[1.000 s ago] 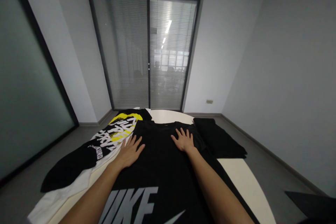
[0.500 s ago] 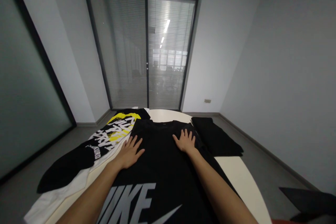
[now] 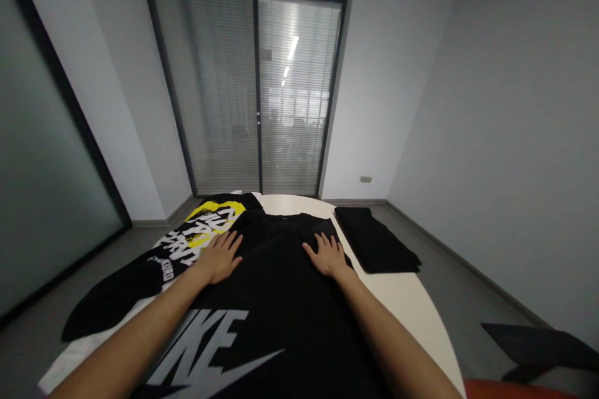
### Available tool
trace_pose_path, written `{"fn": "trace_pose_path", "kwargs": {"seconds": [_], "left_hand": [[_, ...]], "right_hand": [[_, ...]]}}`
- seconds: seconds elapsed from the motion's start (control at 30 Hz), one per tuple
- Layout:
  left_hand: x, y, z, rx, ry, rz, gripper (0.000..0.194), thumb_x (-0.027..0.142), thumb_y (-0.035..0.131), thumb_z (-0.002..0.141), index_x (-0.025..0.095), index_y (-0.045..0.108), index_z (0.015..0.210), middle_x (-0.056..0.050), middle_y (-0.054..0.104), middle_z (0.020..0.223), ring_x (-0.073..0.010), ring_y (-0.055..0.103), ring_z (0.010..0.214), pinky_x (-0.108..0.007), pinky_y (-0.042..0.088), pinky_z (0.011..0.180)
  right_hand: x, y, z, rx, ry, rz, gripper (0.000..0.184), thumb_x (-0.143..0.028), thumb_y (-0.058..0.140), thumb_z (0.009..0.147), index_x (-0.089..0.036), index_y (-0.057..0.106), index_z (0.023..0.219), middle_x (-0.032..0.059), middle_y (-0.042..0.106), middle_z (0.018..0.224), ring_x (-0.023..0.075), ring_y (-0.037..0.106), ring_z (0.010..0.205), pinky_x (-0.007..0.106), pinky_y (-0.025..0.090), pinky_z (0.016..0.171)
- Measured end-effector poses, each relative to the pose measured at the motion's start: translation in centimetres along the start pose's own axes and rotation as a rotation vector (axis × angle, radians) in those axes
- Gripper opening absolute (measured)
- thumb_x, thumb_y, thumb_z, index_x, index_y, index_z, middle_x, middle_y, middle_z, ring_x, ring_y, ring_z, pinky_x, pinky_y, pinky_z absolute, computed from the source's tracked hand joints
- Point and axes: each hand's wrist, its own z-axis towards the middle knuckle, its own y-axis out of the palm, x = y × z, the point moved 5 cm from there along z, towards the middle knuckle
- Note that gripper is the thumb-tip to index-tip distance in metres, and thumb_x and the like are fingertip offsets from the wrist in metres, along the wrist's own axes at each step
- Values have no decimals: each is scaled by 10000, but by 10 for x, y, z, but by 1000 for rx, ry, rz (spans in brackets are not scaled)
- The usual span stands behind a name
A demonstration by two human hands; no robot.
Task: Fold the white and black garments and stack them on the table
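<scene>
A black T-shirt (image 3: 281,280) with grey lettering and a swoosh lies spread over the table, its collar at the far end. My left hand (image 3: 219,257) rests flat on its left shoulder area, fingers spread. On the right shoulder area lies my right hand (image 3: 327,255), palm down with the fingers apart. Neither hand grips the cloth. Left of the shirt is another black garment (image 3: 116,290) with yellow and white print, partly covered by my left hand and forearm. White cloth (image 3: 75,352) shows beneath that garment.
Folded black cloth (image 3: 379,243) lies on the right side of the cream table (image 3: 421,305), near its curved edge. A dark chair part (image 3: 538,346) and an orange surface (image 3: 510,389) stand at the lower right. Glass doors with blinds (image 3: 253,93) are beyond the table.
The black T-shirt has shifted left under both hands, now covering more of the printed garment's edge. More table shows between it and the folded black cloth. The view has turned slightly.
</scene>
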Motion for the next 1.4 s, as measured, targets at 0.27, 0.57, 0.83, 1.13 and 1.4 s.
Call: {"fn": "trace_pose_path", "kwargs": {"seconds": [0.27,0.57,0.83,1.13,1.4], "left_hand": [[72,10,2,-152,-97,-142,758,605,254,963,135,280,1558,-170,162,1630,-389,154,1496,-565,169,1169],[96,1,-10,109,-57,-89,657,424,392,937,160,345,1537,-137,236,1626,-342,173,1503,-532,102,1199],[92,6,-14,72,-72,-157,632,473,398,948,220,374,1526,-113,299,1608,-342,240,1484,-527,155,1193],[92,3,-13,62,-66,-173,630,487,398,951,232,376,1527,-129,285,1610,-353,204,1494,-546,129,1195],[91,3,-13,59,-67,-171,616,481,395,954,239,389,1521,-114,282,1614,-347,192,1498,-543,125,1199]], "right_hand": [[3,-2,-10,-38,72,-50,877,-752,232,905,-188,235,1576,89,141,1652,387,52,1507,568,40,1186],[13,-33,-14,72,80,-102,503,-415,262,1018,-212,542,1383,146,440,1498,365,448,1317,536,418,1000],[37,-57,-9,181,300,-189,357,-162,422,937,-38,673,1158,290,634,1162,329,645,1085,402,508,841],[43,-52,1,136,325,-86,366,-192,456,925,-15,627,1197,296,643,1179,345,654,1104,425,494,880],[60,-53,22,77,204,142,509,-158,511,870,-159,519,1379,117,676,1248,194,670,1078,258,490,888]]}}
